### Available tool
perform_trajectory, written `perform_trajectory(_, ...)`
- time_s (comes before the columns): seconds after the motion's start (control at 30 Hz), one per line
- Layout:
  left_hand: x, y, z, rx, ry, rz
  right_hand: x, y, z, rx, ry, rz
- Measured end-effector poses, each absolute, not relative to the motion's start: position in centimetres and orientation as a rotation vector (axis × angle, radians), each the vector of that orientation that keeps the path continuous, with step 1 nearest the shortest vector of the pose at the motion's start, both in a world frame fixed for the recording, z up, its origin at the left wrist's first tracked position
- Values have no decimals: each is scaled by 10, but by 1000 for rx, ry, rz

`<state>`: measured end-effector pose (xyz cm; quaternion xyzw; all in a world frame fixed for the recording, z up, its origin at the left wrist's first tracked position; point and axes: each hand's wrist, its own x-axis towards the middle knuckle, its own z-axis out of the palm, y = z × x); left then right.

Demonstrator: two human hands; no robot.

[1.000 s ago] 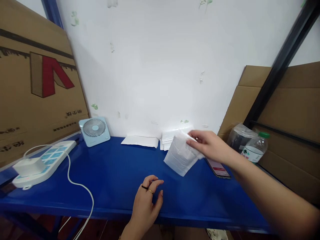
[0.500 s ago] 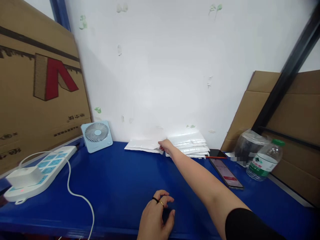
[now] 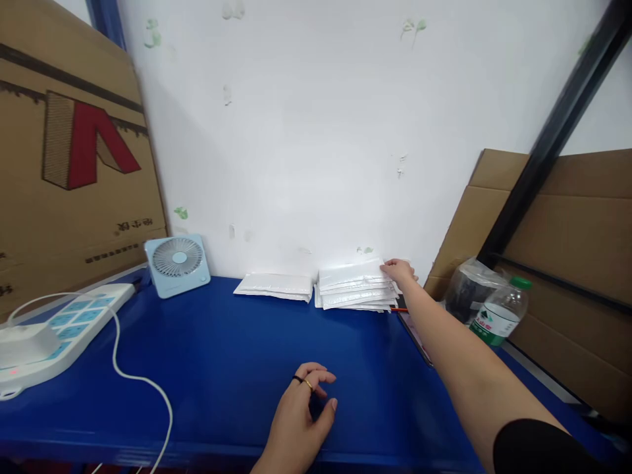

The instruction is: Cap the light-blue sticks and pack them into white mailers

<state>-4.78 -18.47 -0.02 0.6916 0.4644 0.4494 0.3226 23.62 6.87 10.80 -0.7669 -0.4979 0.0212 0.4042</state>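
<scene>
Standing farthest out on the left hand's side, a printed cardboard box rises beside a power strip with a white adapter plugged in. A white cable curves across the counter, left of the left hand. Beyond that hand, farther off and to its left, sits a pale blue fan. Next comes a flat white packet near the wall, ahead of the left hand, whose fingers curl loosely with the thumb apart, holding nothing. A stack of white packets lies just left of the right hand, its layers slightly uneven. The right hand's fingertips touch the right end of the top packet; whether they pinch it, I cannot tell. Under the right forearm, a phone shows partly. Right of that hand are a clear-wrapped dark object and a green-capped bottle.
</scene>
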Motion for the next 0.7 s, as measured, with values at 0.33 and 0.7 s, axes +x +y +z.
perform_trajectory(0.33, -2, -163, 42, 344, 386, 1070, 166, -56, 115, -1042, -1851, -200)
perform_trajectory(0.7, 5, -150, 53, 76, 323, 1512, 174, -200, 22, -545, -2060, 100)
